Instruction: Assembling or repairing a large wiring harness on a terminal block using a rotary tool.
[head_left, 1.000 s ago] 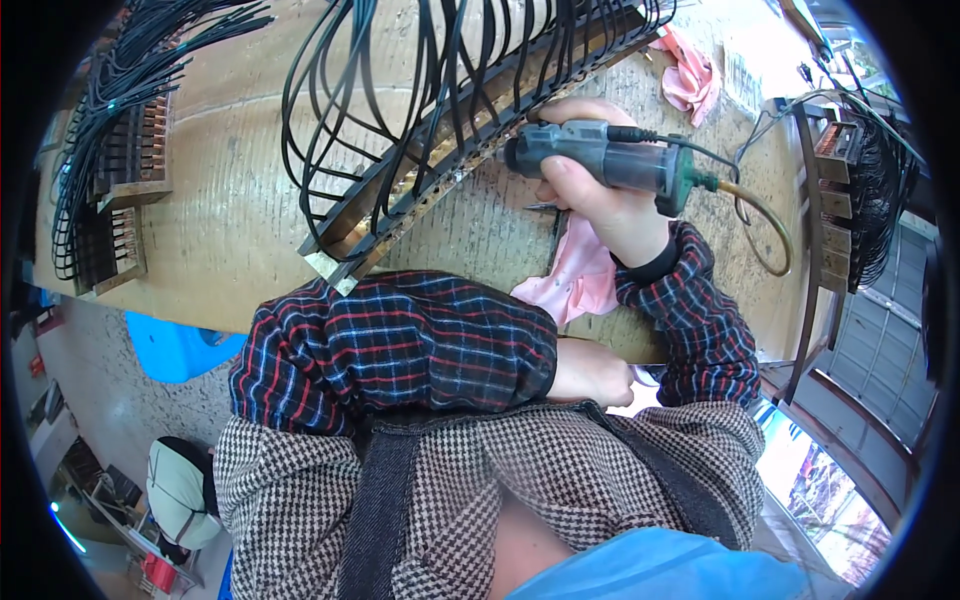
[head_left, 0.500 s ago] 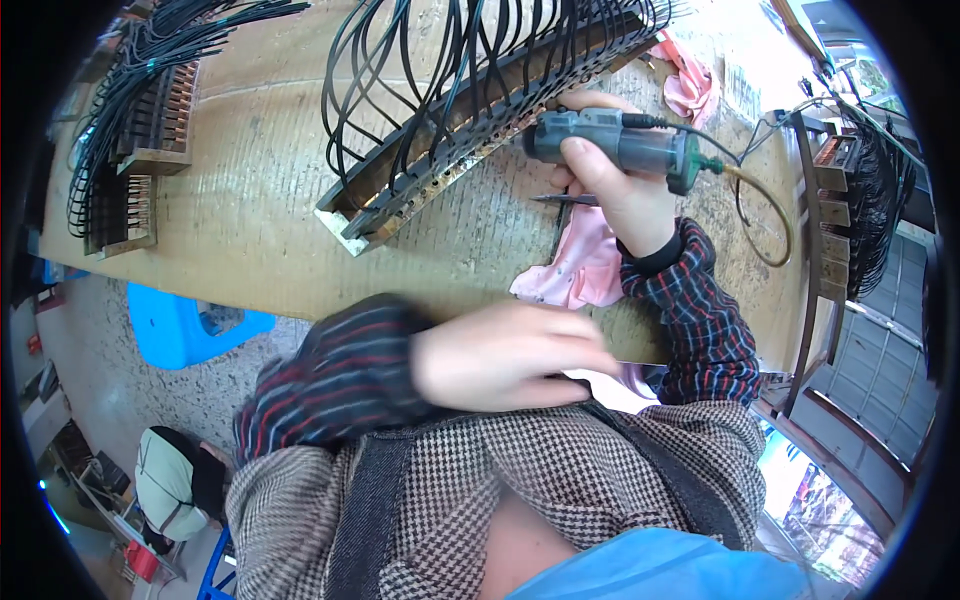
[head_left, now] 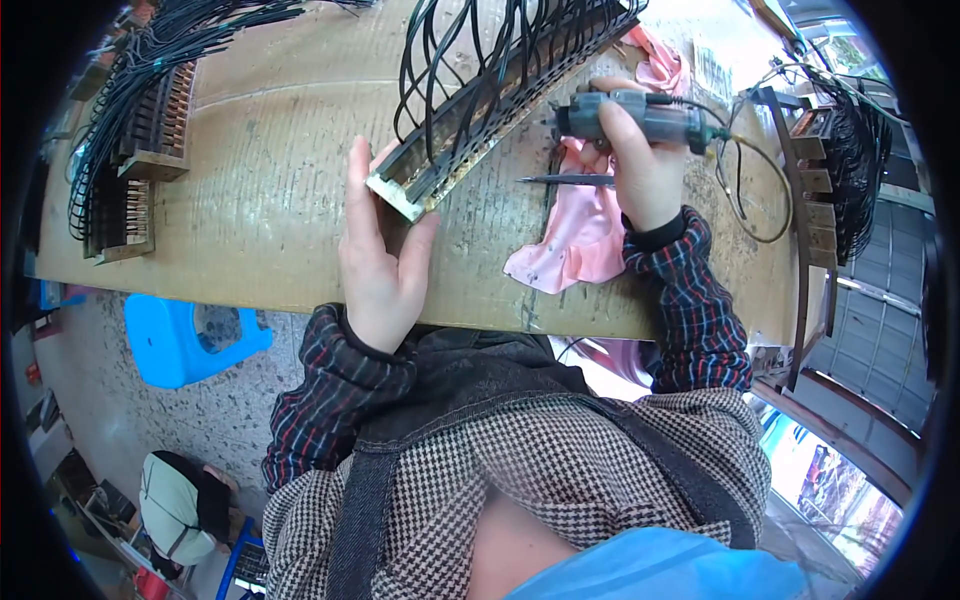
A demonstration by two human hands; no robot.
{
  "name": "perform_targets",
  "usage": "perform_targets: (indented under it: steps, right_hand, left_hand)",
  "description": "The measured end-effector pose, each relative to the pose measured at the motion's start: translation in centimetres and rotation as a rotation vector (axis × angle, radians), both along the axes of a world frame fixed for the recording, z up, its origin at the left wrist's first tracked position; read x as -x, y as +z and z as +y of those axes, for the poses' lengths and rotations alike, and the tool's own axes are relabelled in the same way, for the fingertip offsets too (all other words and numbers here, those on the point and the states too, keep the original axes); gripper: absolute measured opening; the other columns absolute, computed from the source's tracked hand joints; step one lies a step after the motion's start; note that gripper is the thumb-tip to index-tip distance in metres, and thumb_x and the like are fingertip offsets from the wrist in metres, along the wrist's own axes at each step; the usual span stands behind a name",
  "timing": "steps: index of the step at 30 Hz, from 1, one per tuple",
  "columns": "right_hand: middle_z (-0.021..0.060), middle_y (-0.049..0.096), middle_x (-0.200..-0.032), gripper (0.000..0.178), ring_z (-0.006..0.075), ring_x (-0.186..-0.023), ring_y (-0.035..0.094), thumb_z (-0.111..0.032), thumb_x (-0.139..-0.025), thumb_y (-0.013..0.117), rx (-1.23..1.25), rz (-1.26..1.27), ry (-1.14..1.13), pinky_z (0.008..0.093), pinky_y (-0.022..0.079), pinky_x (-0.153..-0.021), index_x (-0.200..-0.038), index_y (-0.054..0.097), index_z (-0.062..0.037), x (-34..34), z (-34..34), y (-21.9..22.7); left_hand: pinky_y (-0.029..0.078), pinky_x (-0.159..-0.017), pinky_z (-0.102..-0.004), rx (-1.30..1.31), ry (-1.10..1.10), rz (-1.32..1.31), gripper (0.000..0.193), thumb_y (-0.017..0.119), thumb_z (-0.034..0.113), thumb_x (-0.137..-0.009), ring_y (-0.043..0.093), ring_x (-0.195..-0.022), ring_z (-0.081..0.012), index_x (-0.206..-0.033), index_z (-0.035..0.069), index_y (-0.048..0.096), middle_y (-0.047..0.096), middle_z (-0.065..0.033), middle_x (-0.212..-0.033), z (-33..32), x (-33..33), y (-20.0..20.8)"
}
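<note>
While the near end of a long metal rack [head_left: 398,197] is cradled between the thumb and fingers of the left hand [head_left: 382,275], apparently to steady it, a grey, tube-shaped tool [head_left: 640,116] is gripped in the right hand [head_left: 646,165]. Its front end is pointed toward the rack's side, presumably to keep it ready. The rack is set slantwise on the wooden surface [head_left: 290,185], with black wires [head_left: 432,70] looped above it. Beneath the right hand, a pointed metal tool [head_left: 560,180] is laid across a pink cloth [head_left: 575,240], perhaps for easy reach.
</note>
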State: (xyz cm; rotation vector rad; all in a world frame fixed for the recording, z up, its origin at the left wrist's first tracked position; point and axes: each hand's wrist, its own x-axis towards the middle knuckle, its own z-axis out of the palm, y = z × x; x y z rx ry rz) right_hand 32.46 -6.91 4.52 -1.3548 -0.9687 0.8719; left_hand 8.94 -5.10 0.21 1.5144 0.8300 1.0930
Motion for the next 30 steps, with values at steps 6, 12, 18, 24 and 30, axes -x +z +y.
perform_targets:
  steps: [6, 12, 18, 24, 30]
  right_hand:
    - [0.0051, 0.061, -0.074, 0.029, 0.0089, -0.053, 0.058, -0.017, -0.081, 0.063, 0.01, 0.041, -0.031, 0.0186, 0.045, -0.045, -0.106, 0.057, -0.0032, 0.0, 0.2, -0.2]
    - [0.0071, 0.061, -0.074, 0.028, 0.0096, -0.054, 0.057, -0.015, -0.084, 0.056, 0.018, 0.019, -0.019, 0.0183, 0.043, -0.045, -0.108, 0.054, -0.0001, 0.0, 0.3, -0.4]
    - [0.0074, 0.061, -0.074, 0.028, 0.0102, -0.054, 0.057, -0.014, -0.084, 0.057, 0.045, 0.016, 0.012, 0.0186, 0.044, -0.046, -0.108, 0.053, -0.0004, -0.3, 0.4, -0.5]
    - [0.0082, 0.061, -0.074, 0.028, 0.0103, -0.053, 0.058, -0.014, -0.084, 0.057, 0.045, 0.013, 0.015, 0.0187, 0.044, -0.046, -0.109, 0.053, -0.0005, -0.2, 0.3, -0.6]
    - [0.0083, 0.061, -0.074, 0.029, 0.0107, -0.053, 0.057, -0.014, -0.084, 0.057, 0.052, 0.028, 0.018, 0.019, 0.044, -0.046, -0.109, 0.053, -0.0004, -0.3, 0.4, -0.5]
  left_hand:
    - [0.035, -0.095, -0.0287, -0.016, -0.028, 0.001, 0.072, 0.051, -0.009, -0.082, 0.044, -0.112, -0.0172, -0.14, 0.002, 0.01, 0.039, -0.0125, -0.127, 0.2, -0.5, -0.3]
    - [0.039, -0.089, -0.0293, -0.055, 0.041, -0.002, 0.076, 0.056, -0.007, -0.077, 0.051, -0.103, -0.02, -0.14, 0.003, 0.014, 0.05, -0.0149, -0.117, 0.0, -1.3, -0.1]
    - [0.038, -0.091, -0.029, -0.052, 0.034, 0.0, 0.077, 0.057, -0.007, -0.077, 0.05, -0.105, -0.0196, -0.14, 0.003, 0.014, 0.048, -0.0151, -0.119, -0.1, -1.2, -0.2]
    - [0.038, -0.091, -0.0292, -0.036, 0.032, -0.025, 0.077, 0.057, -0.006, -0.078, 0.05, -0.106, -0.0195, -0.14, 0.003, 0.014, 0.047, -0.0151, -0.12, -0.1, -1.2, -0.3]
    - [0.037, -0.092, -0.0295, -0.041, 0.033, -0.035, 0.077, 0.057, -0.007, -0.078, 0.049, -0.107, -0.0195, -0.14, 0.003, 0.014, 0.047, -0.0148, -0.121, -0.1, -1.2, -0.4]
